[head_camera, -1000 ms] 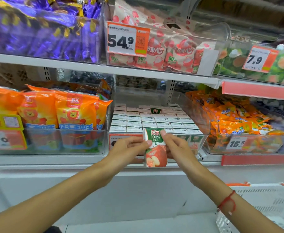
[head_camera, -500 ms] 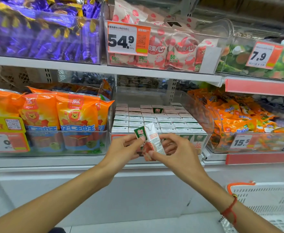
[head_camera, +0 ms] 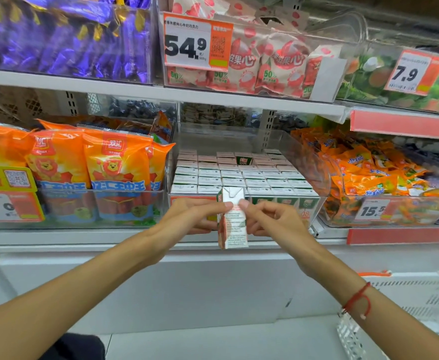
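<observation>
**Carton pinched in front of the bin**

The shelf point(head_camera: 83, 237) carries a clear bin point(head_camera: 314, 165) packed with rows of cartons. Just before the bin, the left hand point(head_camera: 187, 216) and right hand point(head_camera: 272, 219) pinch one carton point(head_camera: 234, 229) near its top. It stands upright between them.

Purple shiny sweets point(head_camera: 70, 40) sit on the top shelf beside pink-and-white bags point(head_camera: 278, 66) with a 54.9 price tag point(head_camera: 187, 45) in front, and below are orange lion bags point(head_camera: 114, 162), rows of little boxes point(head_camera: 239, 175) in a clear bin, small orange packs point(head_camera: 363, 172) and, low down on the right, a white basket point(head_camera: 420, 302).
</observation>
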Demonstrator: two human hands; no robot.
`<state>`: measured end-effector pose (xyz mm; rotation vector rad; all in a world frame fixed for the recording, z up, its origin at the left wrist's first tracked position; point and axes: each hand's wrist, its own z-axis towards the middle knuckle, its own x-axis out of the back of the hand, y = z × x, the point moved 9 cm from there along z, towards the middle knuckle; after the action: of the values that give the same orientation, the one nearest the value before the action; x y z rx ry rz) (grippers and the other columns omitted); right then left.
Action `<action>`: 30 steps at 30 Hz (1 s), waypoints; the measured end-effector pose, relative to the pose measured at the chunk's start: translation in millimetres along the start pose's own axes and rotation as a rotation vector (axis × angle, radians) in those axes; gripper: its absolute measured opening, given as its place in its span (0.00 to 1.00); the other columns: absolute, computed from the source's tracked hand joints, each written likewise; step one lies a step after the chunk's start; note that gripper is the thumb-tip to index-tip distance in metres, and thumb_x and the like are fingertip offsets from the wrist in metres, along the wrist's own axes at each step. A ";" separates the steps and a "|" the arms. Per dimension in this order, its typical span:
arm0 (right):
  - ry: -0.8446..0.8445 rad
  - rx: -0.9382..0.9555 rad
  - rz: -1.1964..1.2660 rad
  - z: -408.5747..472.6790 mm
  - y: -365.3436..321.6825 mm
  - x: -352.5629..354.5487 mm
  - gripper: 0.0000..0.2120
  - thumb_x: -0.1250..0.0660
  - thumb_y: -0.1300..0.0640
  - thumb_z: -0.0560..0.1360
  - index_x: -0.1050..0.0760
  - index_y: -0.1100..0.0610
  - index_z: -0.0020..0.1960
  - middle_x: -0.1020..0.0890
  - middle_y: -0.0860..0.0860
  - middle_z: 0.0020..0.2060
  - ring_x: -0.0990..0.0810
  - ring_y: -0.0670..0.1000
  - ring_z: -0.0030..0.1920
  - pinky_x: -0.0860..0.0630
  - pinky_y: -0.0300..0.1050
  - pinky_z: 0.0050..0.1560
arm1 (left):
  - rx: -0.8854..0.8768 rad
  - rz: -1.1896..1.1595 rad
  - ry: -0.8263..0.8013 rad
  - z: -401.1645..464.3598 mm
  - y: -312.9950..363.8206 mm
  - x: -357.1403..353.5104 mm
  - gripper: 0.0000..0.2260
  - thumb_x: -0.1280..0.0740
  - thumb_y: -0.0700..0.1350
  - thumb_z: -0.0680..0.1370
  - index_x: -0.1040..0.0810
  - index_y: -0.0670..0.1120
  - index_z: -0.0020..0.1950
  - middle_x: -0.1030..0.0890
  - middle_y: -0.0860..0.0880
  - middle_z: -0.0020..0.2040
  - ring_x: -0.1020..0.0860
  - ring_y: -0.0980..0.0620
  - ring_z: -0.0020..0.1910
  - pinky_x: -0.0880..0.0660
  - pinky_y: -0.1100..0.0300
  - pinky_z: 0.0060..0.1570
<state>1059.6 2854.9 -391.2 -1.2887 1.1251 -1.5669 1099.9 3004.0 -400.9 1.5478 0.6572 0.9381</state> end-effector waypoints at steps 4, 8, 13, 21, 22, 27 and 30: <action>-0.146 -0.139 -0.049 -0.2 13.7 -10.7 0.25 0.33 0.33 0.66 0.19 0.52 0.50 0.14 0.46 0.40 0.16 0.43 0.42 0.20 0.38 0.49 | 0.013 -0.024 0.063 1.4 -1.7 2.4 0.12 0.31 0.59 0.73 0.19 0.57 0.54 0.14 0.56 0.48 0.16 0.56 0.50 0.25 0.55 0.62; -0.384 -0.125 -0.049 -8.9 13.4 -27.5 0.21 0.30 0.40 0.69 0.21 0.46 0.60 0.16 0.42 0.53 0.18 0.42 0.54 0.22 0.34 0.52 | 0.029 -0.112 0.093 2.1 -3.5 4.6 0.17 0.32 0.56 0.76 0.21 0.50 0.62 0.14 0.54 0.50 0.16 0.54 0.51 0.24 0.54 0.62; -0.266 -0.085 0.103 -3.8 14.0 -23.0 0.16 0.24 0.48 0.68 0.20 0.48 0.55 0.14 0.47 0.49 0.16 0.46 0.52 0.22 0.40 0.56 | 0.030 -0.141 0.058 1.7 -2.5 4.4 0.19 0.33 0.57 0.76 0.22 0.51 0.65 0.15 0.54 0.52 0.17 0.55 0.54 0.25 0.55 0.62; 0.139 0.156 -0.218 -3.4 -6.7 -3.4 0.23 0.19 0.49 0.61 0.25 0.46 0.51 0.19 0.43 0.38 0.22 0.36 0.36 0.27 0.28 0.34 | -0.084 -0.187 0.339 -3.8 1.3 17.5 0.08 0.25 0.48 0.71 0.19 0.52 0.49 0.14 0.52 0.44 0.15 0.56 0.42 0.19 0.64 0.38; 0.141 0.203 -0.285 -5.3 -9.9 -6.1 0.24 0.20 0.47 0.60 0.27 0.45 0.51 0.21 0.42 0.38 0.23 0.35 0.37 0.27 0.28 0.35 | -0.090 -0.191 0.342 -3.5 1.1 16.3 0.08 0.24 0.47 0.71 0.19 0.53 0.49 0.14 0.53 0.44 0.15 0.57 0.42 0.21 0.66 0.35; -0.049 0.085 -0.161 1.6 2.1 -12.8 0.18 0.25 0.41 0.67 0.25 0.45 0.52 0.20 0.44 0.44 0.22 0.35 0.43 0.25 0.30 0.46 | -0.074 -0.206 0.241 -2.4 0.7 12.0 0.11 0.28 0.49 0.74 0.19 0.52 0.56 0.14 0.54 0.46 0.16 0.58 0.46 0.21 0.68 0.40; -0.136 0.005 0.023 4.1 5.0 -10.7 0.13 0.32 0.43 0.73 0.21 0.46 0.56 0.15 0.44 0.50 0.18 0.43 0.53 0.21 0.38 0.55 | -0.056 -0.253 0.173 -1.9 1.8 8.2 0.14 0.30 0.51 0.76 0.20 0.50 0.60 0.14 0.53 0.49 0.16 0.55 0.48 0.19 0.65 0.46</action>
<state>1065.5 2863.0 -398.5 -1.3525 1.0463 -1.4415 1102.4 3011.4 -397.4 1.3078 0.9186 0.8953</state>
